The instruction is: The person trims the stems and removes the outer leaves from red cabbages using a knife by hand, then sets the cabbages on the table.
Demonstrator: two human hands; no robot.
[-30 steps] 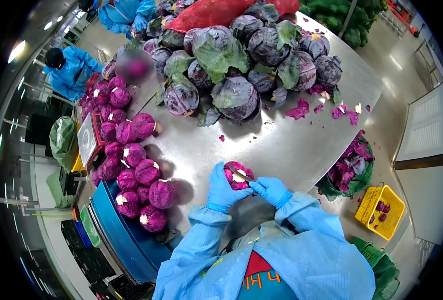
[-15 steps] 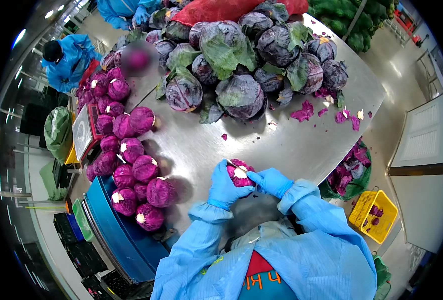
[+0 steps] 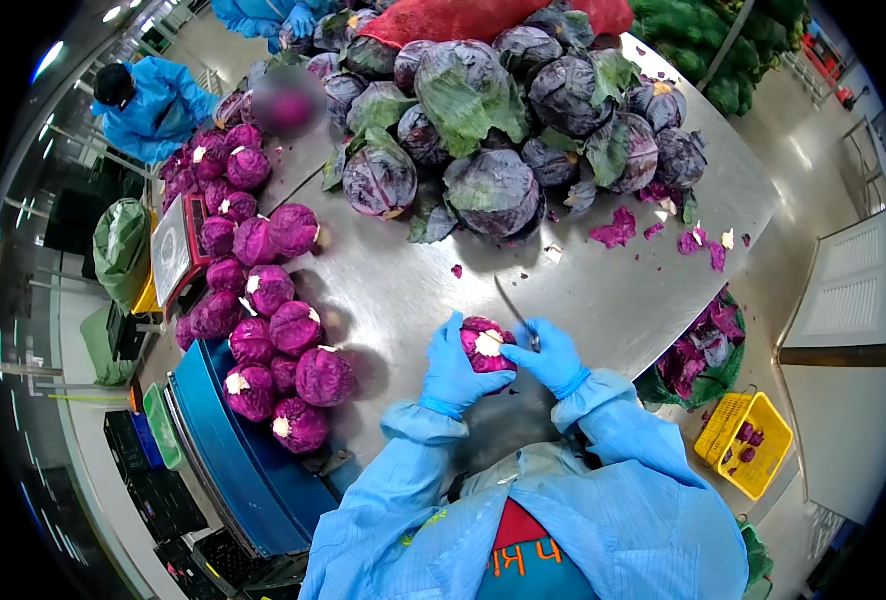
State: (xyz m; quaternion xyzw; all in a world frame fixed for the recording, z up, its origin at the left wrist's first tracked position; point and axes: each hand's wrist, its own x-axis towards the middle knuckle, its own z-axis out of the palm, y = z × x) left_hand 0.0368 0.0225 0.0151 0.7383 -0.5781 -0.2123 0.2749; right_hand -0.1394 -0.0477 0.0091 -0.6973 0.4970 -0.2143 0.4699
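In the head view a small purple cabbage (image 3: 480,336) with a pale cut stem end is held over the steel table (image 3: 403,300). My left hand (image 3: 455,372), in a blue glove, wraps round its left and lower side. My right hand (image 3: 551,358), gloved too, closes on the handle of a knife (image 3: 509,302), whose thin blade points away up the table. The right thumb reaches to the cabbage's cut end. To the left lie several trimmed purple cabbages (image 3: 325,377) with pale stem ends.
Untrimmed cabbages with dark outer leaves (image 3: 488,192) are heaped at the far side under a red net sack (image 3: 443,18). A scale (image 3: 178,248) and a blue bin (image 3: 243,450) stand left. Right are a leaf-filled bag (image 3: 698,360) and yellow basket (image 3: 748,445). Co-workers (image 3: 153,105) stand far left.
The knife blade, hardly visible before at the cabbage, now points away up the table. My right hand has drawn slightly right and up; the left still holds the cabbage. The view has shifted slightly.
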